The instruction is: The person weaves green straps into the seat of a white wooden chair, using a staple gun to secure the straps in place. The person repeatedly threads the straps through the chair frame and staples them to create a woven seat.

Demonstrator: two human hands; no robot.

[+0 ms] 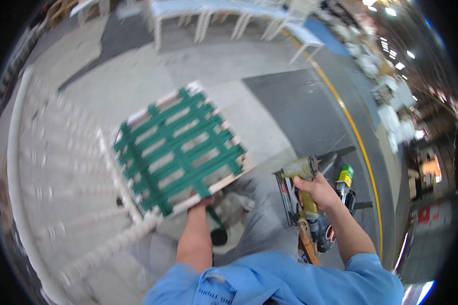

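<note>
- The seat frame (180,150), a square wooden frame woven with green straps, is held up in front of the person, tilted, above the grey floor (290,107).
- The left hand (201,202) grips its near edge, fingers hidden under the frame.
- The right hand (318,189) is clenched around a yellow nail gun (305,175), to the frame's right.
- A white chair (66,203) lies blurred at left.
- No container shows clearly.
</note>
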